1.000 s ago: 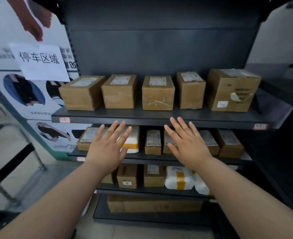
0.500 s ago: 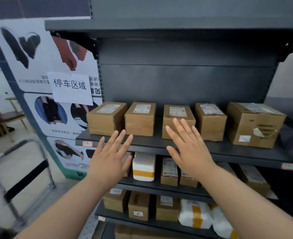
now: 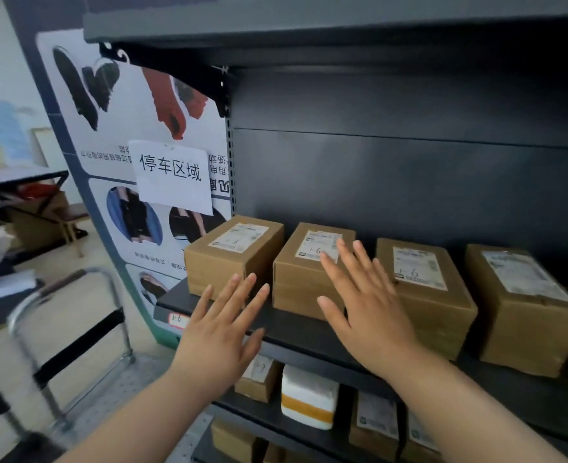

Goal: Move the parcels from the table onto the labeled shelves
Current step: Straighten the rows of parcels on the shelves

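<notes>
Several brown cardboard parcels stand in a row on a dark metal shelf (image 3: 296, 332) with a small label tag (image 3: 177, 319) at its left front edge. The leftmost parcel (image 3: 232, 252) and the second parcel (image 3: 304, 272) carry white address labels. My left hand (image 3: 222, 332) hovers with fingers spread in front of the shelf edge, below the leftmost parcel, holding nothing. My right hand (image 3: 363, 305) is also flat and spread, in front of the second parcel, empty. Whether it touches the box cannot be told.
Lower shelves hold more parcels, among them a white foam box with an orange band (image 3: 309, 399). A metal trolley frame (image 3: 72, 332) stands at the left on the floor. A poster board with a paper sign (image 3: 172, 175) flanks the shelf. A desk (image 3: 18, 188) sits far left.
The view has risen and swung left, closer to the upper shelf. Both hands stay spread and empty, now level with the top row of parcels instead of the lower shelves.
</notes>
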